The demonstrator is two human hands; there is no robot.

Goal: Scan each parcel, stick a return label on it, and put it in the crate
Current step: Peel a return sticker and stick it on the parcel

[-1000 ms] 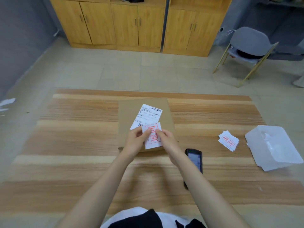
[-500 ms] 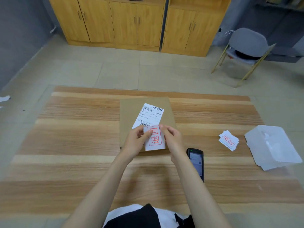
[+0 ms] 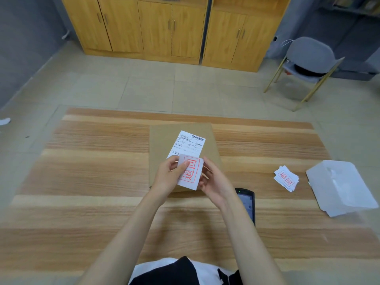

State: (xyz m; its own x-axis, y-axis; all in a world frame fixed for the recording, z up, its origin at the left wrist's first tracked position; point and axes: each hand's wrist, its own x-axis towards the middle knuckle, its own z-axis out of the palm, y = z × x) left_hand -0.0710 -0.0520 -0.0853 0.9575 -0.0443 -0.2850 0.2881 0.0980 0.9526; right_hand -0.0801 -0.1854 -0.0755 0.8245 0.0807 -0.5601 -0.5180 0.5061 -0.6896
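Observation:
A flat brown cardboard parcel (image 3: 160, 140) lies in the middle of the wooden table (image 3: 82, 182), with a white shipping label (image 3: 188, 146) stuck on its top. Above the parcel's near edge I hold a white return label (image 3: 190, 173) with a red stamp. My left hand (image 3: 167, 177) pinches its left side. My right hand (image 3: 216, 182) holds its right edge, fingers curled behind it. A black handheld scanner (image 3: 246, 202) lies just right of my right wrist. The translucent white crate (image 3: 339, 190) sits at the table's right end.
A small pile of return labels (image 3: 286, 179) lies between the scanner and the crate. Beyond the table are tiled floor, yellow wooden cabinets (image 3: 164, 27) and a grey chair (image 3: 308, 58) at the back right.
The return label has risen off the parcel and now stands tilted up between my hands, which moved slightly toward me. The parcel, scanner and crate stayed put.

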